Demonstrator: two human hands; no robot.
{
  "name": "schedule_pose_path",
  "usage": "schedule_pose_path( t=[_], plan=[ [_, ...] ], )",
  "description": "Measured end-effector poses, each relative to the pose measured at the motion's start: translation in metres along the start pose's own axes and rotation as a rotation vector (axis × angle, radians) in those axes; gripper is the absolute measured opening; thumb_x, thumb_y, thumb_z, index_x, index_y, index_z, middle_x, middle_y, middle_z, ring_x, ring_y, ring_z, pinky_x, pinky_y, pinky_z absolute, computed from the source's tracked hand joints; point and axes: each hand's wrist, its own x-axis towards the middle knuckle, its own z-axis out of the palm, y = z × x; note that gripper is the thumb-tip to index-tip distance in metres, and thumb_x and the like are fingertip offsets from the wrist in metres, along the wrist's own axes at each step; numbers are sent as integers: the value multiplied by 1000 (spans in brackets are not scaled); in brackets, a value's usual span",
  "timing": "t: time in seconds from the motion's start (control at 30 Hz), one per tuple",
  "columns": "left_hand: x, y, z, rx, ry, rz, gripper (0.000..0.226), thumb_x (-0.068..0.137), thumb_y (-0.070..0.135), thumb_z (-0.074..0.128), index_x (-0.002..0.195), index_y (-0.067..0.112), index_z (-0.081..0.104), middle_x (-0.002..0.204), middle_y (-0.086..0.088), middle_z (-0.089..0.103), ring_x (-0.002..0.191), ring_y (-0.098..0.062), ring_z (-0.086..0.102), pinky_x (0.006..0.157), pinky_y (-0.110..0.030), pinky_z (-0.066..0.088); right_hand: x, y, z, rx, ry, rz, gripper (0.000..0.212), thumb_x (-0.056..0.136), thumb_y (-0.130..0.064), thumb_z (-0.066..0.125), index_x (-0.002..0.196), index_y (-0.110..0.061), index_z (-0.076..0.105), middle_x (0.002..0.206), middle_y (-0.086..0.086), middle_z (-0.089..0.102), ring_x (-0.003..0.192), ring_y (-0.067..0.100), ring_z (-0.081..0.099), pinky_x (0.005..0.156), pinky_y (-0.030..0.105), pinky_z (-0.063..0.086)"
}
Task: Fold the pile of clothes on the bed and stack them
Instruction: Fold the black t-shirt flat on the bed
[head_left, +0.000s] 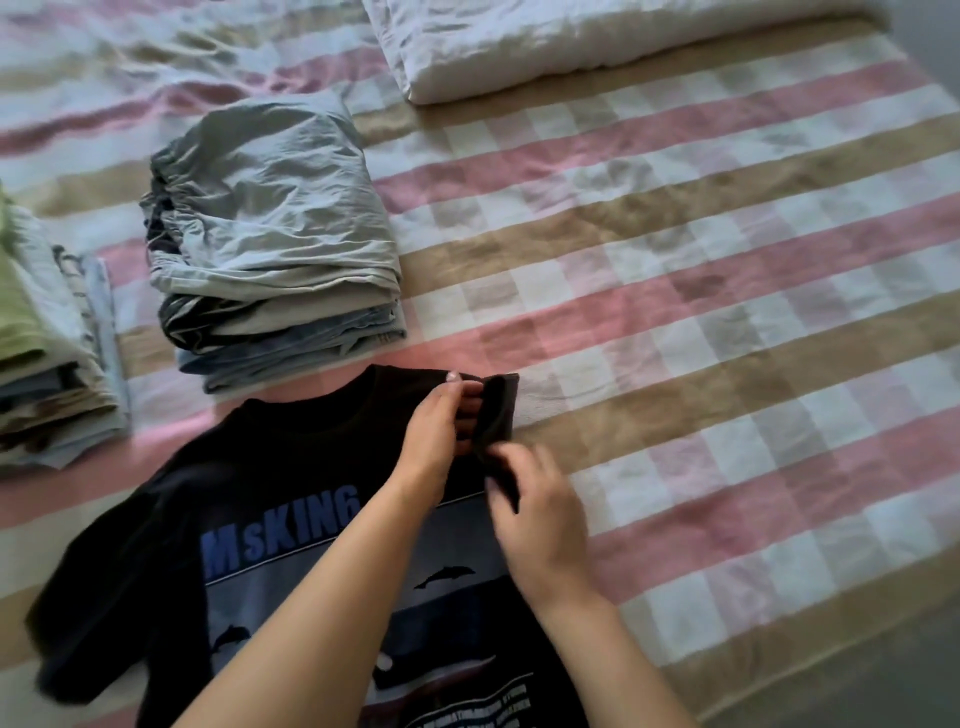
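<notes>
A black T-shirt with a blue printed picture lies face up on the striped bed sheet, its neck pointing away from me. My left hand pinches the shirt's right shoulder edge near the collar. My right hand grips the folded right sleeve just below it, the cloth bunched upright between both hands. A stack of folded clothes, topped by a pale grey-blue garment, sits just beyond the shirt's collar. A second folded stack, with a green piece on top, lies at the left edge.
A folded white quilt lies at the far end of the bed. The bed's right edge runs diagonally at the lower right, with grey floor beyond. Open sheet spreads to the right of the shirt.
</notes>
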Motion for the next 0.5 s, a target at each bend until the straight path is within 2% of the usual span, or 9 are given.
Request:
schedule_pose_path(
  t=[0.1,0.17,0.2,0.23,0.27,0.33,0.4,0.47,0.5],
  plan=[
    [-8,-4,-30,-181,30,-63,57,85,62,38,82,15,70,83,-6,72,80,-17,67,73,-31,52,-8,-9,22,-111,-237,-108,40,86,-15,56,126,-18,53,110,2,53,101,21,53,81,34,49],
    [-15,-10,-46,-148,79,-14,63,72,70,43,91,15,68,95,-8,69,93,-21,65,81,-35,52,-13,-10,34,-175,-348,-120,40,91,-28,50,130,-20,48,116,2,48,107,20,48,84,35,47],
    [-17,-13,-52,-53,111,34,58,71,66,50,94,16,66,97,-5,67,96,-19,63,83,-32,51,-16,-11,36,-201,-357,-132,38,92,-32,49,128,-19,51,115,2,50,106,21,48,82,35,47],
    [-18,-16,-56,111,151,106,46,73,57,60,95,16,64,96,1,65,97,-15,61,82,-24,50,-18,-11,37,-228,-330,-154,35,91,-31,51,122,-17,57,111,3,54,101,22,51,78,36,49],
    [-18,-19,-58,299,191,181,33,76,43,68,96,18,61,93,8,62,94,-10,59,77,-11,46,-20,-11,37,-256,-285,-166,30,88,-28,55,113,-15,63,103,5,59,94,24,54,72,37,50],
    [-16,-25,-60,551,273,302,22,79,22,71,97,18,60,89,12,59,87,-4,54,67,-2,39,-27,-6,36,-301,-209,-157,21,78,-17,66,98,-14,69,92,6,63,82,25,59,62,37,52],
    [-14,-28,-58,655,327,310,16,83,17,65,99,15,61,93,4,63,87,-10,55,66,-7,37,-33,-1,34,-374,-214,-139,26,68,-11,75,94,-15,70,87,4,63,77,24,60,57,35,52],
    [-13,-28,-55,813,396,294,19,87,15,58,105,13,61,104,-3,62,97,-20,56,72,-25,40,-38,4,33,-433,-228,-157,34,61,-11,79,93,-17,70,86,3,63,75,23,61,55,33,51],
    [-13,-28,-53,926,421,343,22,87,14,55,109,13,60,110,-5,60,104,-23,52,76,-32,41,-39,7,32,-448,-221,-169,35,60,-11,80,93,-18,70,86,2,63,75,23,61,55,33,51]
  ],
)
